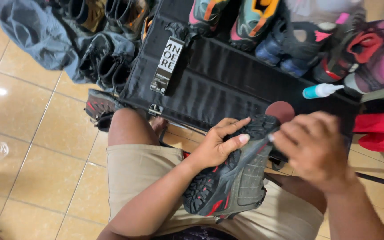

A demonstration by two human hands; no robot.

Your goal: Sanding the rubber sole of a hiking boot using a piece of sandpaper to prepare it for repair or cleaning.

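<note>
— What are the hands doing right now?

— The left hand is curling around a grey and black hiking shoe with red accents, fingers lying across the toe end of its lugged sole and the thumb pressing the side. The shoe is resting tilted on the person's lap, over the beige shorts, sole turned to the left.

— And the right hand?

— The right hand is blurring with motion just beside the shoe's toe, fingers partly bent; whether it is gripping anything, I cannot tell. A round reddish-brown pad is showing just above it.

— What is lying around?

— A black fabric case is standing open in front of the knees, holding a row of colourful shoes. A small white bottle with a blue end is lying on it. Dark shoes and a grey cloth are sitting on the tiled floor to the left.
</note>
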